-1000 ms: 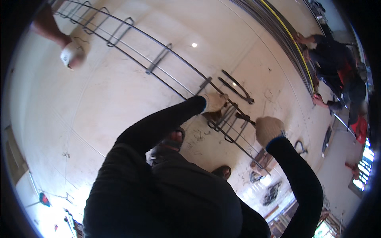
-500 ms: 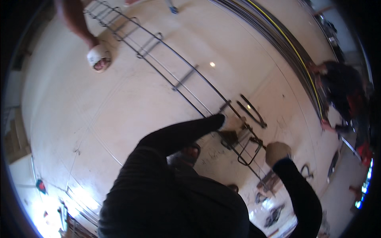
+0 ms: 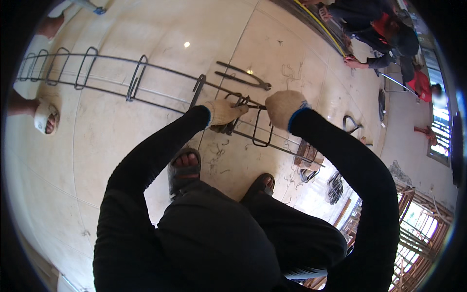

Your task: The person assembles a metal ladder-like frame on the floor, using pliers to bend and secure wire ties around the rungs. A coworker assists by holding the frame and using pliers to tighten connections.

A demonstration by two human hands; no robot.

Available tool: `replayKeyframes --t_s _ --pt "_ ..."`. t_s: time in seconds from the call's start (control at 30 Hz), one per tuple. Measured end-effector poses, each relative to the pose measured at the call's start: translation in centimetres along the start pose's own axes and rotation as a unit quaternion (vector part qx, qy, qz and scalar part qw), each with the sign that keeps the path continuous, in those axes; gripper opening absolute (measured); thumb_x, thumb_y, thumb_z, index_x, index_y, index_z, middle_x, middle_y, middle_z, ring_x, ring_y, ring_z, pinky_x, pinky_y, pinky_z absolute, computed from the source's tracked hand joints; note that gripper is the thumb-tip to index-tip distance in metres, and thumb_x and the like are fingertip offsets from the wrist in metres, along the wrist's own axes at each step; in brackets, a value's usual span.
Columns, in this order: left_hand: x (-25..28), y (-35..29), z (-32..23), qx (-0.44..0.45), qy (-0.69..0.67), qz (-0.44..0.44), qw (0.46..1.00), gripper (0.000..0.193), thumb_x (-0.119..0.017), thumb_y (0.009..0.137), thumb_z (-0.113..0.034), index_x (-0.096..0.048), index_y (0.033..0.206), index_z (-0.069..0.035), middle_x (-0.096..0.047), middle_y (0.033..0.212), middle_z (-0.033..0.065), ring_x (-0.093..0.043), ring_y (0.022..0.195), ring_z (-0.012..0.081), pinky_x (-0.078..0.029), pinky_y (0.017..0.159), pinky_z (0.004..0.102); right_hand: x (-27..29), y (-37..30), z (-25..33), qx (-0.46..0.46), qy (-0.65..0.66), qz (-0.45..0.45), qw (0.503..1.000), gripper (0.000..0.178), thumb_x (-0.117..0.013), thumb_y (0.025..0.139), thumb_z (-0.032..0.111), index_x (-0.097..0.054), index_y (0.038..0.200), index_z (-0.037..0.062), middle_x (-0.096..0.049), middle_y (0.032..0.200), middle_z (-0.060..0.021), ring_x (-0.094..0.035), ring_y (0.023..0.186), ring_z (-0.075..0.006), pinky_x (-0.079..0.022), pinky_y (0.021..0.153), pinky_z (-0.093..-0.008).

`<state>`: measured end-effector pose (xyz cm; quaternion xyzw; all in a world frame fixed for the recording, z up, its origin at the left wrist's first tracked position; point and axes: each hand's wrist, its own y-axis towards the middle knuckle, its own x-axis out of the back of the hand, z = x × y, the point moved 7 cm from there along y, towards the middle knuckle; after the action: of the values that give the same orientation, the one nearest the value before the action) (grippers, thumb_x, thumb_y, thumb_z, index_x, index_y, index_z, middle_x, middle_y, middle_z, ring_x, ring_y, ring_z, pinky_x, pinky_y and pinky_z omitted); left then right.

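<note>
Lying beneath left grip [image 3: 223, 112]: steel cage [image 3: 197, 90]; right grip [image 3: 284, 109] clenching tool [image 3: 257, 105]; left hold unclear.

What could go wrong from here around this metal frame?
The open sandals leave toes exposed, so the metal frame might hurt them if it dropped. The long-handled pincers lying loose beyond it could trip someone. The left grip, close against the frame's bars, might get pinched if they shift.

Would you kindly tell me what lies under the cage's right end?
A brown block shows under the cage there; the floor beneath the block is covered.
</note>
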<state>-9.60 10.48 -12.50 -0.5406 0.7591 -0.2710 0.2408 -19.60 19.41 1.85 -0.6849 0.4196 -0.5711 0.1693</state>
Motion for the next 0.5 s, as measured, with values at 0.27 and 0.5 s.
replayKeyframes --t_s 0.27,0.5 --pt "1.1 3.4 1.7 -0.083 0.099 -0.091 0.987 0.088 -0.043 0.109 -0.074 -0.073 0.121 0.008 -0.077 0.100 0.0220 -0.074 0.090 0.0333 -0.057 0.084 0.0430 -4.6 -1.9 -1.9 -0.063 0.047 0.028 0.996 0.024 -0.071 0.090 0.021 -0.088 0.103 0.0109 -0.084 0.102 -0.0148 -0.082 0.096 -0.0363 -0.065 0.078 -0.0506" --pt "1.9 2.3 1.3 -0.113 0.060 -0.157 0.979 0.078 -0.051 0.109 -0.066 -0.070 0.125 0.008 -0.079 0.108 0.0230 -0.076 0.100 0.0392 -0.057 0.093 0.0458 -12.9 -2.8 -7.6 -0.283 0.025 0.162 0.945 0.024 -0.070 0.092 0.023 -0.088 0.105 0.0133 -0.085 0.105 -0.0137 -0.083 0.096 -0.0366 -0.065 0.073 -0.0534"
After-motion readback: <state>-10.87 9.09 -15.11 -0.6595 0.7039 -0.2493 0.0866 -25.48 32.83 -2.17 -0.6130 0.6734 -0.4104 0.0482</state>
